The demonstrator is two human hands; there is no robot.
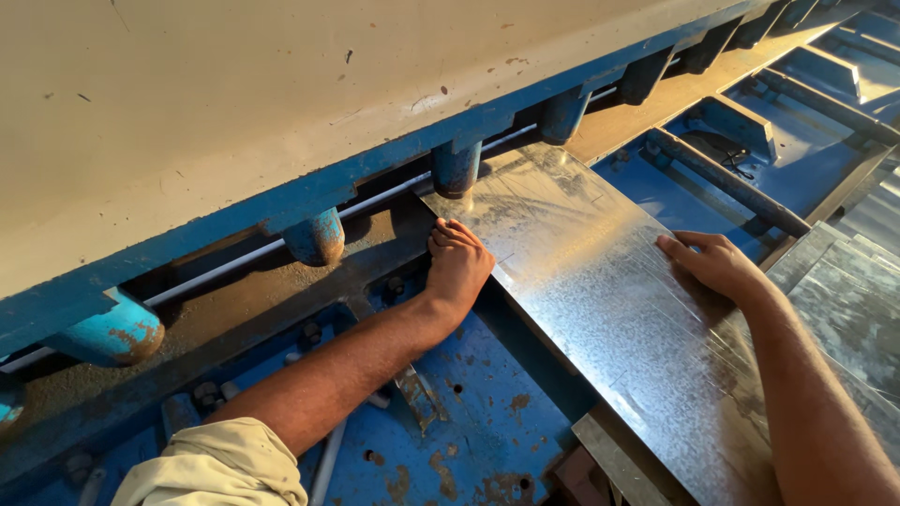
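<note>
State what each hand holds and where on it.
Both hands are on the galvanised metal sheet: left hand grips its left edge, right hand lies flat at its right edge.

The one camera sits on my head, looking steeply down and slightly left, close over the blue shear bed (487, 412). The machine's pale guard (234, 103) fills the upper left of the frame; my forearms enter from the bottom edge.

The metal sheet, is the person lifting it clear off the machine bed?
No, the metal sheet lies flat on the blue machine bed, with the left hand at its edge and the right hand on top.
</note>
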